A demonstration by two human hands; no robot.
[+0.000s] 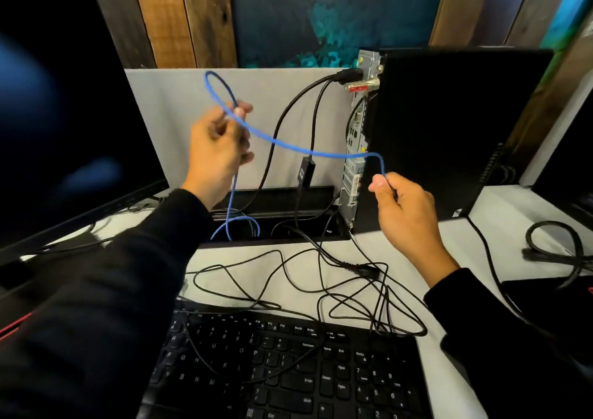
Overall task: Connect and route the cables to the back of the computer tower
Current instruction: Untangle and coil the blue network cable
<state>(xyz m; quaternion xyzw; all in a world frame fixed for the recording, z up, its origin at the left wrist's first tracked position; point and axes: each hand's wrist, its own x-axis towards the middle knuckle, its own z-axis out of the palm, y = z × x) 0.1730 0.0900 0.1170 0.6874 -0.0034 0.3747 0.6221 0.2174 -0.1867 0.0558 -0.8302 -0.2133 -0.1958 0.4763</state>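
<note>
A black computer tower (449,129) stands upright at the back right, its metal rear panel (354,168) facing left. Two black cables (317,84) are plugged in near the panel's top. A thin blue cable (288,144) runs from the desk cable slot (272,222) up past my left hand (218,149), loops above it, then crosses to my right hand (404,206). My left hand holds the blue cable between its fingers. My right hand pinches the cable's end just in front of the rear panel. The plug is hidden in my fingers.
A black keyboard (288,370) lies at the near edge, with several thin black wires (321,283) tangled on the white desk behind it. A dark monitor (64,113) stands left. A small black adapter (306,169) hangs mid-air. Coiled black cable (558,245) lies far right.
</note>
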